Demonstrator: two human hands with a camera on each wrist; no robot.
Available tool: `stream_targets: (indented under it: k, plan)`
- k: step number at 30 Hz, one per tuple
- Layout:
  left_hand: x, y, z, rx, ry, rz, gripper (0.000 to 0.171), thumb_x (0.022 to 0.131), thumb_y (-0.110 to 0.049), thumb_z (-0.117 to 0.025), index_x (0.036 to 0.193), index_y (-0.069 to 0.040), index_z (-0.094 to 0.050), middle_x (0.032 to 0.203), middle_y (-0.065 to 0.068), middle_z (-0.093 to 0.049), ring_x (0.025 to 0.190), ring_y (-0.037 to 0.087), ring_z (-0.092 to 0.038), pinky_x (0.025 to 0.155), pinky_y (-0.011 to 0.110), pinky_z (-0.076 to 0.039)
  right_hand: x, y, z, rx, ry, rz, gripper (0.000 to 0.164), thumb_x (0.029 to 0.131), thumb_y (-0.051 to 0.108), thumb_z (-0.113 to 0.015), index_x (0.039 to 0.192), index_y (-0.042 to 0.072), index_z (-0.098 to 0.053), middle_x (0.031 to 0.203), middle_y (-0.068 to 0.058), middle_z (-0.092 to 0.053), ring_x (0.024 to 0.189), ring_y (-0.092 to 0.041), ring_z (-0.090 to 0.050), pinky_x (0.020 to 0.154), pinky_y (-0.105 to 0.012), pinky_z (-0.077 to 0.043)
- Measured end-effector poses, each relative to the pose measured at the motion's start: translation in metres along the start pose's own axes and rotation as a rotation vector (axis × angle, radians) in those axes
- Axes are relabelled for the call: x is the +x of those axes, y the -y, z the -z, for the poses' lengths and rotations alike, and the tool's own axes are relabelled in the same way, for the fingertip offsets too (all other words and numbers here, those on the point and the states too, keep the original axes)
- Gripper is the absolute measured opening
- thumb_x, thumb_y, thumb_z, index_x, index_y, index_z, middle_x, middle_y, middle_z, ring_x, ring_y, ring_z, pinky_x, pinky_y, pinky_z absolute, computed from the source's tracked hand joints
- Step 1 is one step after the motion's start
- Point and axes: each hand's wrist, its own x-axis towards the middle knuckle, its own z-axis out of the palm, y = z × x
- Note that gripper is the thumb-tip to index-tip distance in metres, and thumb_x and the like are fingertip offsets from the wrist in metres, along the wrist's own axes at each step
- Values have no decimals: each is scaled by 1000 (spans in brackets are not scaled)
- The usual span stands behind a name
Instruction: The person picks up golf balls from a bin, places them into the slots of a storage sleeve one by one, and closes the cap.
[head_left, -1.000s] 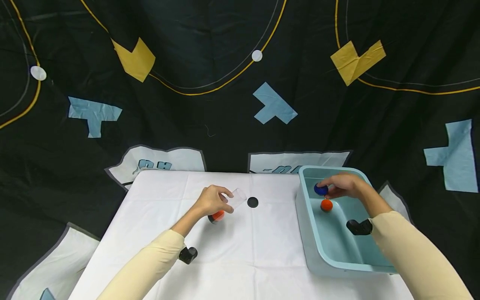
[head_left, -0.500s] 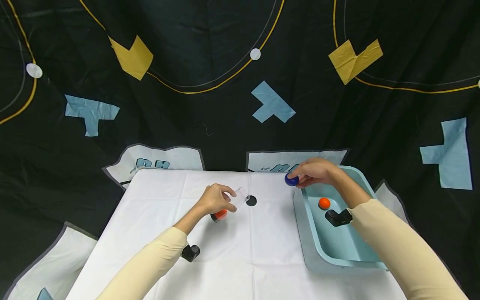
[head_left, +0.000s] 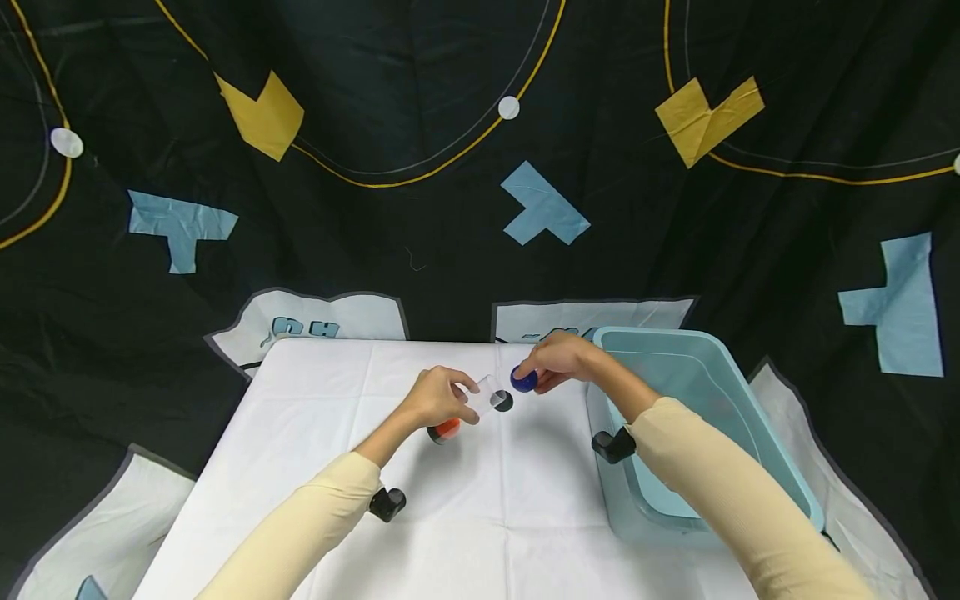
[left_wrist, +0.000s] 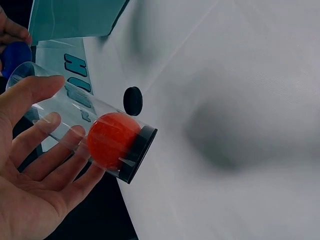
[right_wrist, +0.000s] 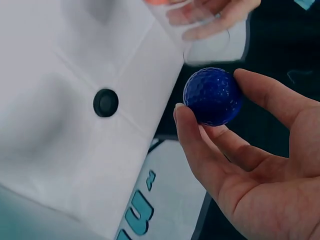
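Observation:
My left hand (head_left: 437, 396) grips a clear plastic tube (left_wrist: 75, 107), tilted with its mouth toward the right hand. Inside, an orange ball (left_wrist: 114, 140) rests against the black cap (left_wrist: 138, 155) at the tube's lower end. My right hand (head_left: 558, 358) pinches a blue golf ball (right_wrist: 212, 96) between thumb and fingertips. In the head view the ball is just right of the tube's mouth, a small gap between them. A loose black cap (right_wrist: 106, 103) lies on the white cloth, below and between the hands.
A pale blue bin (head_left: 613, 475) stands on the right side of the white-covered table (head_left: 442, 542), under my right forearm. Behind the table hangs a black cloth (head_left: 420, 275) with taped shapes.
The right hand has lifted the blue golf ball out of the bin and carried it left to the tube's mouth. The left hand with the tube has shifted slightly right.

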Motion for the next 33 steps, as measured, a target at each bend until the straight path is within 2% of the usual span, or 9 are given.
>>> stream_targets:
  k: [6, 12, 22, 29, 33]
  plan:
    - [2, -2, -1, 3, 15, 7, 39, 63, -17, -93, 99, -13, -79, 86, 6, -76, 80, 14, -66, 74, 31, -55, 5, 9, -16, -16, 6, -15, 35, 86, 24, -79, 106, -4, -71, 96, -15, -74, 82, -23, -74, 87, -38, -60]
    - [3, -4, 0, 4, 19, 5, 38, 64, -17, -94, 100, -13, -79, 91, 9, -77, 82, 15, -67, 75, 32, -55, 8, 15, -27, -3, 20, -27, 34, 87, 24, -78, 106, -4, -70, 100, -17, -74, 86, -25, -74, 89, -39, -59]
    - [3, -7, 2, 13, 13, 17, 38, 63, -16, -94, 98, -16, -79, 86, 3, -76, 82, 14, -68, 77, 32, -56, 10, 13, -29, 47, 58, -42, 31, 89, 21, -77, 107, -4, -72, 98, -16, -74, 85, -24, -73, 87, -35, -60]
    - [4, -10, 3, 37, 18, 12, 40, 63, -18, -94, 101, -15, -79, 86, 4, -76, 83, 17, -67, 73, 31, -55, 7, 16, -26, 16, 68, -41, 35, 90, 25, -76, 112, -2, -71, 112, -20, -70, 101, -33, -72, 90, -38, -59]
    - [4, -9, 3, 47, 19, 13, 40, 65, -20, -94, 102, -16, -79, 90, 6, -78, 86, 20, -69, 72, 29, -55, 4, 17, -24, -1, 70, -43, 38, 90, 26, -75, 115, -1, -70, 121, -23, -66, 96, -29, -71, 90, -37, -59]
